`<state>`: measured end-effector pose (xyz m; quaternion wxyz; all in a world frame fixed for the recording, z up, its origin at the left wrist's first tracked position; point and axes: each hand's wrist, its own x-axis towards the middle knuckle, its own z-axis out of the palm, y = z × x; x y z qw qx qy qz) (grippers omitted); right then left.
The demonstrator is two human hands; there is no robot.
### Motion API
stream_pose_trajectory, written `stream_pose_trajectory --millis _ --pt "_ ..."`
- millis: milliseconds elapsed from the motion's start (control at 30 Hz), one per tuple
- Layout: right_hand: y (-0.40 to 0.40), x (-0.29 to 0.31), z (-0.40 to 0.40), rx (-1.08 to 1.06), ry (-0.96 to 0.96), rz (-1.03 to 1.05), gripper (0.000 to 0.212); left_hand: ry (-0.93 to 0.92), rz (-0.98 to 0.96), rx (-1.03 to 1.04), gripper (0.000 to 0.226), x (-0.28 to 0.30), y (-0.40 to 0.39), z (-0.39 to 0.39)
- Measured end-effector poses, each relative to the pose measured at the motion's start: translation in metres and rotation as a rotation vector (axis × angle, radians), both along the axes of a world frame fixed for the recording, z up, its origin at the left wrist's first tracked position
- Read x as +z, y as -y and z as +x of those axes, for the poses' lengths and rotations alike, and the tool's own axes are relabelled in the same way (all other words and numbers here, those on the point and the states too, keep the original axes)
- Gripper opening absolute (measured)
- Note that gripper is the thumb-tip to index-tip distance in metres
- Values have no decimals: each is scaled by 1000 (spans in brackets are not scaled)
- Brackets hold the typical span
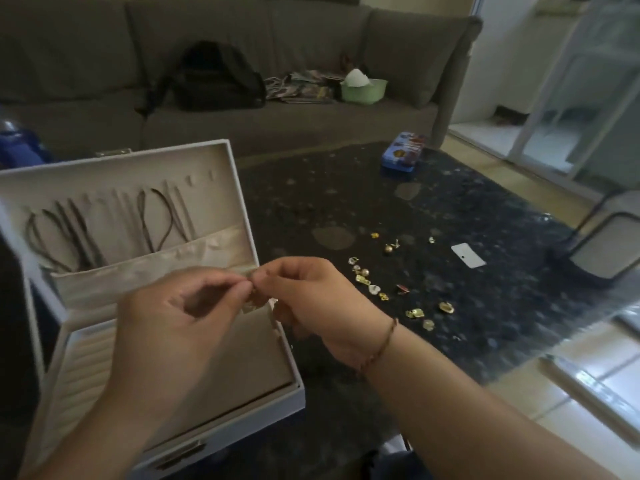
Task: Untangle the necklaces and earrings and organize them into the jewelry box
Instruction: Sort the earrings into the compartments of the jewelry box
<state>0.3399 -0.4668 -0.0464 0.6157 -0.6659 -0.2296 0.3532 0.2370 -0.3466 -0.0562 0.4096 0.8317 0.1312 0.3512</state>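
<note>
the left hand and right hand meet fingertip to fingertip above the open jewelry box, each pinching a small item too blurred to identify. dark necklaces hang inside the box's raised lid. gold earrings lie scattered on the dark table, just right of the hands, near a white card.

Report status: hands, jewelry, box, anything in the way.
Left hand and right hand pinch one small piece, too blurred to name, over the open jewelry box. Necklaces hang in lid. Loose earrings wait on table. Nothing blocking.
</note>
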Motion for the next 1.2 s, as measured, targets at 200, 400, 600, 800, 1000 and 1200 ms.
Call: stream_pose_trajectory --millis 200,400,600,800,1000,1200 --pt "69 -5 45 -220 257 -70 4 -32 -364 -148 19 2 29 28" --pt "177 -33 89 -329 697 -765 21 -144 -593 -279 7 9 55 56" --pt "196 -44 86 -211 656 -776 20 -224 -796 -338 5 6 80 75" --pt "170 -49 81 -59 738 -783 27 -259 -1101 -325 8 0 85 90" --pt "163 -54 79 -93 782 -886 27 -208 -1348 -255 1 -2 71 96" --pt "164 -58 81 -100 758 -853 14 -220 -1356 -265 3 -8 71 100"
